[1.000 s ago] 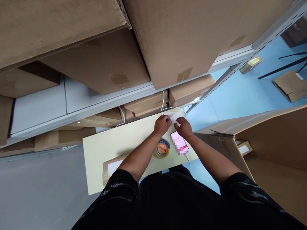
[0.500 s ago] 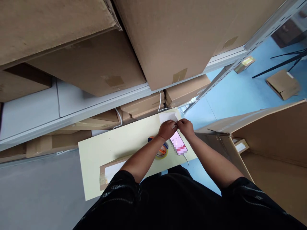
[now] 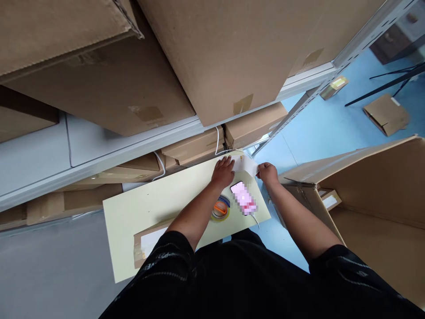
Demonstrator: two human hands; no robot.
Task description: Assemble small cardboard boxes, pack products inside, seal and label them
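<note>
A white paper sheet (image 3: pixel 244 165) lies at the far right corner of the pale yellow table (image 3: pixel 159 186). My left hand (image 3: pixel 223 171) rests flat with fingers stretched out, touching the left end of the sheet. Between the fingertips of my right hand (image 3: pixel 267 172) the sheet's right edge is pinched and slightly raised. A small yellowish mark shows near the top of the paper. Just below the sheet lies a phone (image 3: pixel 244 198) with a lit pink screen, partly blurred. Left of it sits a tape roll (image 3: pixel 222 217) with an orange-and-blue tool in its ring, partly behind my left forearm.
A flat cardboard box (image 3: pixel 137 250) with a white label lies at the table's near left. Large cartons (image 3: pixel 232 53) fill the shelf (image 3: pixel 133 153) ahead. To the right stands a big open carton (image 3: pixel 375 177). White cables (image 3: pixel 217 141) hang behind the table.
My hands, formerly together above the phone, have moved apart. The left now lies flat on the sheet, while the right has shifted right, holding its edge. More of the phone shows.
</note>
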